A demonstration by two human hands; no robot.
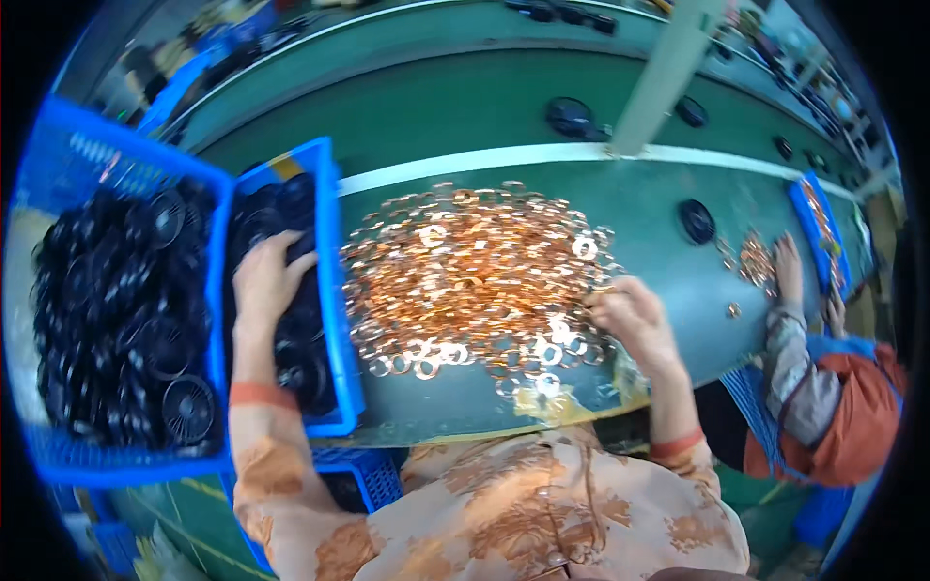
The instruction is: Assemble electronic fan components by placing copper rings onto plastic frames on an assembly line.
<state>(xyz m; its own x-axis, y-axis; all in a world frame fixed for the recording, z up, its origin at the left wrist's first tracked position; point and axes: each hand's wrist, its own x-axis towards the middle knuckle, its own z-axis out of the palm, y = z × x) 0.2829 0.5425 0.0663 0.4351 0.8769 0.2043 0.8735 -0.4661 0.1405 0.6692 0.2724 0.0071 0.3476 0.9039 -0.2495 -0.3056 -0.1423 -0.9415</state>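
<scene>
My left hand (266, 279) is over a narrow blue bin (339, 320), its thumb spread from the fingers. It rests among black round fan-grille-like parts (302, 373), and the fingertips are partly lost against them. At the right edge of a broad heap of shiny copper-coloured rings (475, 281), my right hand (635, 320) is closed in a pinch. A small copper-coloured ring shows at its fingertips, slightly blurred. The heap spreads over a green tabletop between my two hands.
A larger blue crate (126, 465) full of black round grilles stands at far left. Clear plastic film (552, 405) lies by the table's front edge. A black round part (697, 222) sits to the right. Beyond it, a co-worker (833, 416) handles a smaller ring pile (754, 261). A pale post (668, 77) rises behind.
</scene>
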